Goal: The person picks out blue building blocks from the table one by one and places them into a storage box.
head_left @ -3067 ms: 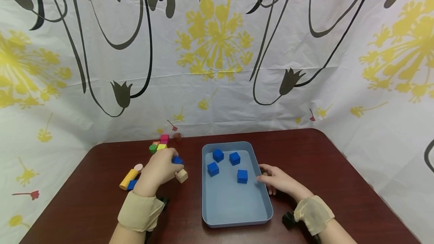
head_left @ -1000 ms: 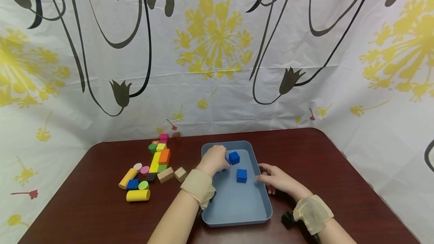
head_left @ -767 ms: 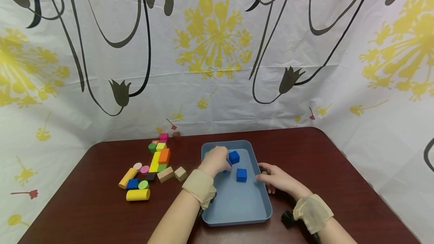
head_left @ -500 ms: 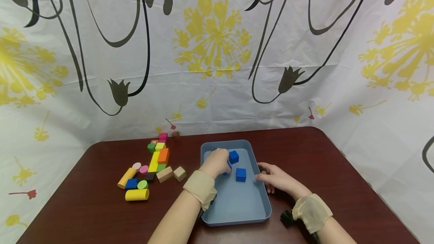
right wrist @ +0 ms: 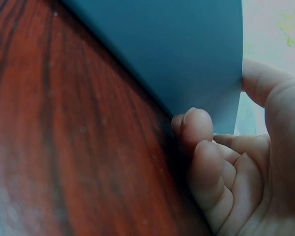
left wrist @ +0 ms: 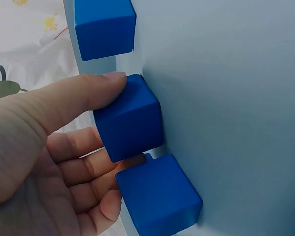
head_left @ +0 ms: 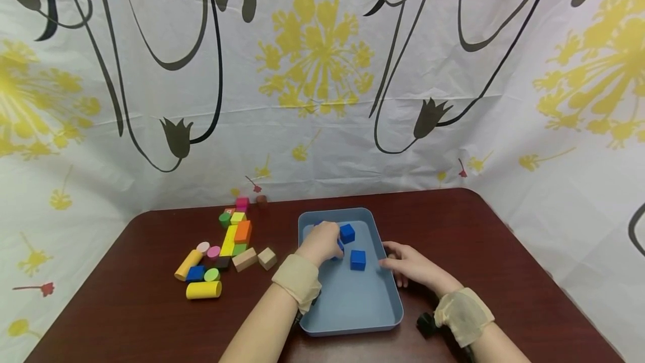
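My left hand [head_left: 319, 244] is inside the blue-grey tray [head_left: 353, 307], near its left wall. It pinches a blue cube [left wrist: 130, 118], with the thumb on one face and the fingers behind. In the left wrist view, one blue cube [left wrist: 104, 29] sits above the held one and another blue cube [left wrist: 160, 196] just below it. The head view shows two more plainly: a blue cube [head_left: 347, 233] at the back and a blue cube [head_left: 358, 260] towards the right. My right hand [head_left: 415, 265] grips the tray's right wall, thumb at the rim and curled fingers outside against it.
Left of the tray lie several mixed blocks, among them a yellow cylinder [head_left: 204, 290], an orange block [head_left: 243, 232], a blue block [head_left: 196, 273] and a plain wooden cube [head_left: 267, 259]. A patterned cloth [head_left: 322, 172] hangs behind the dark wooden table [head_left: 126, 307].
From the block pile on the left, my left hand has moved right into the tray with a blue block. Over the last second it shifts slightly nearer. My right hand stays at the tray.
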Demonstrator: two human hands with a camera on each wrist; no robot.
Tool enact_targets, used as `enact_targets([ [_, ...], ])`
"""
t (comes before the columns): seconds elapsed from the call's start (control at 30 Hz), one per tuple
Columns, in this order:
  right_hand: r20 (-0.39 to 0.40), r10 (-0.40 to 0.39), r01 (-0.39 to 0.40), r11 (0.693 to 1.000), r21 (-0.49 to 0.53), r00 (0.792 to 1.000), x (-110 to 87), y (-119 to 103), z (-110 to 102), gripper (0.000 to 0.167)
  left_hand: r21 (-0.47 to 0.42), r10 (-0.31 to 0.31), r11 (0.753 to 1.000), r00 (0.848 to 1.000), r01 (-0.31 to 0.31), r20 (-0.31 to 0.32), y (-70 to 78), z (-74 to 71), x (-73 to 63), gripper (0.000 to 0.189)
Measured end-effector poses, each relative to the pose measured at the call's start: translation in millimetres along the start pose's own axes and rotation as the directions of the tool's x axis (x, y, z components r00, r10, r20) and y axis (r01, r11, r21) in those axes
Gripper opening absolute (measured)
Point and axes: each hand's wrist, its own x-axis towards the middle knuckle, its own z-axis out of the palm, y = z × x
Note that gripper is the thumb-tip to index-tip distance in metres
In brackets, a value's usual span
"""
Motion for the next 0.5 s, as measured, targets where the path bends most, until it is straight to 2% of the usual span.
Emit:
enact_targets([
  [0.2, -0.016, 0.008, -0.008, 1.0, -0.006, 1.0, 12.2, 28, 1, 0.063, 0.002, -0.004, 1.0, 1.0, 0.004, -0.007, -0.2, 1.0, -0.9, 0.023],
  [0.37, -0.013, 0.007, -0.007, 1.0, -0.009, 1.0, 11.8, 28, 1, 0.063, 0.005, -0.002, 1.0, 1.0, 0.002, -0.005, -0.6, 1.5, -0.7, 0.024],
  [0.5, -0.007, -0.005, 0.005, 1.0, -0.004, 1.0, 7.5, 17, 1, 0.061, 0.004, 0.007, 1.0, 1.0, -0.007, -0.002, -0.8, 1.2, -0.2, 0.027],
])
